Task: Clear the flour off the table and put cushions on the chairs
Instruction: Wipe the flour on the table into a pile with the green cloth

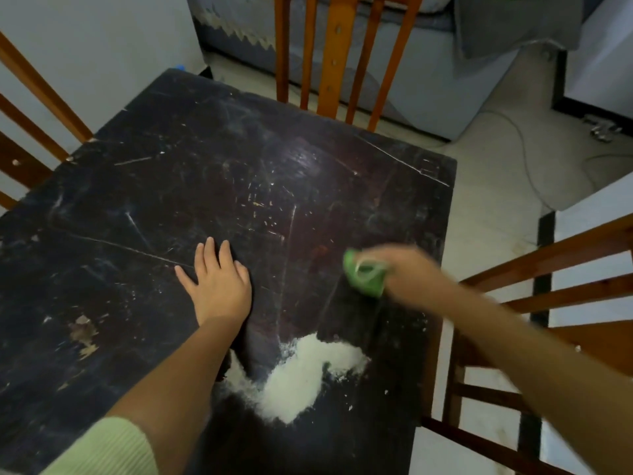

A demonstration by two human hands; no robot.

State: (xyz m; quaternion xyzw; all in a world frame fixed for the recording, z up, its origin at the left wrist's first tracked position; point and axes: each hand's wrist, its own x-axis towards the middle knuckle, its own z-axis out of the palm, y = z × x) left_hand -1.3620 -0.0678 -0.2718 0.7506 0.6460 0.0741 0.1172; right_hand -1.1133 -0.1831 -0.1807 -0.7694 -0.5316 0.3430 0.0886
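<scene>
Flour [305, 375]: piled nr desk [205, 166] front edge. R hand [407, 279] grips green cloth [364, 277]; L hand [217, 286] flat, fingers spread. Rec: sweep w/ short strokes toward pile, avoid scattering.

White flour [301, 375] heaped near table [205, 173] edge.

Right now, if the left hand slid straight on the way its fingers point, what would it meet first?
Nothing on the table, as far as I can see. The left hand lies flat, fingers pointing toward the far edge, over bare wood. Beyond that edge stands a chair, probably the first thing met.
</scene>
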